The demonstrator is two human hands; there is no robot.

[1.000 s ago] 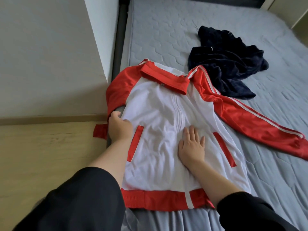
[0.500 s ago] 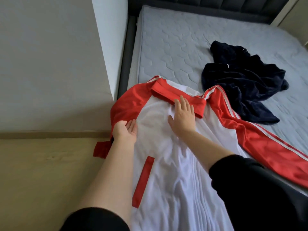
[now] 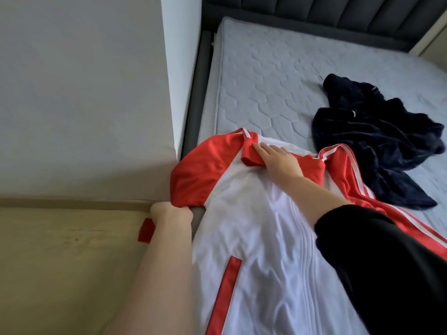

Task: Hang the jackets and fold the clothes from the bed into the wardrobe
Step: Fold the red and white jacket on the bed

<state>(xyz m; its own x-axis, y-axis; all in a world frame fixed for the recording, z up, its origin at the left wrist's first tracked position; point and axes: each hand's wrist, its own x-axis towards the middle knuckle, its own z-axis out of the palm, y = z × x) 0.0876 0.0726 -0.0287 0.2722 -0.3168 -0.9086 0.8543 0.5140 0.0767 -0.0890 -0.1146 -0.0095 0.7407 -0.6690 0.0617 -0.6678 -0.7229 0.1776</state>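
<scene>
A red and white track jacket [image 3: 254,238] lies front up on the grey mattress [image 3: 266,76], zipped, its collar toward the headboard. My left hand [image 3: 171,212] grips the red left sleeve where it hangs over the bed's edge. My right hand [image 3: 278,160] lies flat on the red collar, fingers straight and pointing left. The jacket's other sleeve [image 3: 377,201] stretches out to the right. A crumpled dark navy garment [image 3: 377,141] lies on the mattress beyond that sleeve.
A white wall corner [image 3: 179,68] stands close to the bed's left side. Wooden floor [image 3: 60,262] runs below it. A dark padded headboard [image 3: 326,13] closes the far end of the bed. The red cuff [image 3: 145,230] dangles over the floor.
My right hand slid up from the jacket's chest to the collar. My left hand closed on the left sleeve at the bed edge. The view tilted toward the headboard.
</scene>
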